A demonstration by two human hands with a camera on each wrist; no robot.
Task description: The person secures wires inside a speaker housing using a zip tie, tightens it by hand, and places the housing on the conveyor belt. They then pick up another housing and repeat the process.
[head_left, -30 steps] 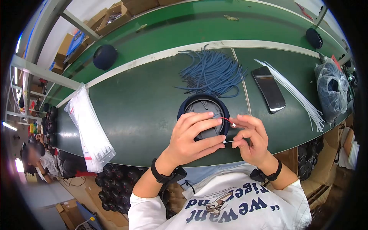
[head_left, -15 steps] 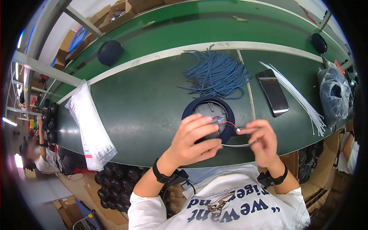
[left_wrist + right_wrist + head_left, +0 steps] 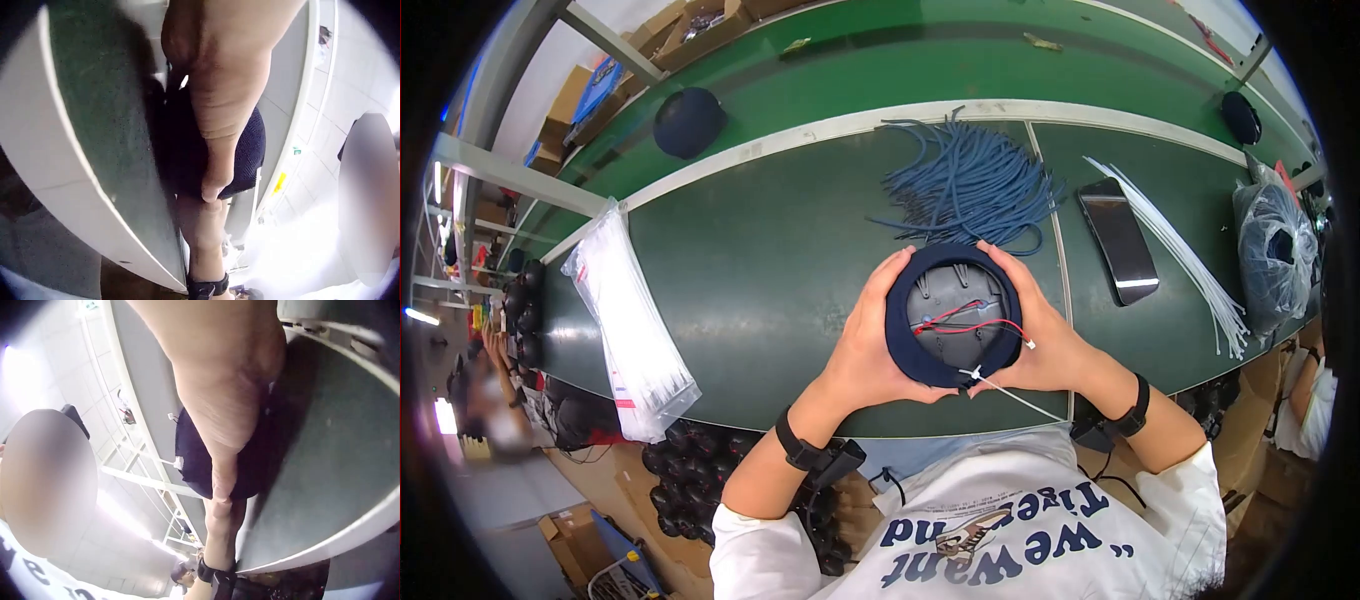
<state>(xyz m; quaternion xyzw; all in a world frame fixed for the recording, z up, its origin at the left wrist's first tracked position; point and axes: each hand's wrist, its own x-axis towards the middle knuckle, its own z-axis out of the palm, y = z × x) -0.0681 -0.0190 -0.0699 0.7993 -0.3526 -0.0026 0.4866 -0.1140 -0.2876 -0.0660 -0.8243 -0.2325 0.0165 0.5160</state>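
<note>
A round dark-blue fabric-rimmed piece point(image 3: 906, 345) with a grey plastic inside point(image 3: 960, 348) lies between both hands. The left hand point(image 3: 863, 345) curves round its left side and the right hand point(image 3: 1045, 345) round its right. Red and dark wires point(image 3: 990, 325) cross the grey inside, ending in a small white connector point(image 3: 1031, 344) by the right hand. A white cable tie point(image 3: 1015, 398) sits at the rim's near edge, its tail pointing right. In both wrist views the thumbs press the blue fabric point(image 3: 250, 144) point(image 3: 194, 450) and their tips meet.
Beyond the piece lies a pile of blue cords point(image 3: 970, 185). To the right are a black phone point(image 3: 1118, 240), loose white cable ties point(image 3: 1190, 265) and a plastic bag point(image 3: 1272, 255). A bag of white ties point(image 3: 635, 330) lies left. Round dark pieces point(image 3: 689, 122) rest on the green surface behind.
The right hand has let go of the tie's tail and moved in to the piece's right side. The left hand has shifted from over the inside to the left side, uncovering the wires.
</note>
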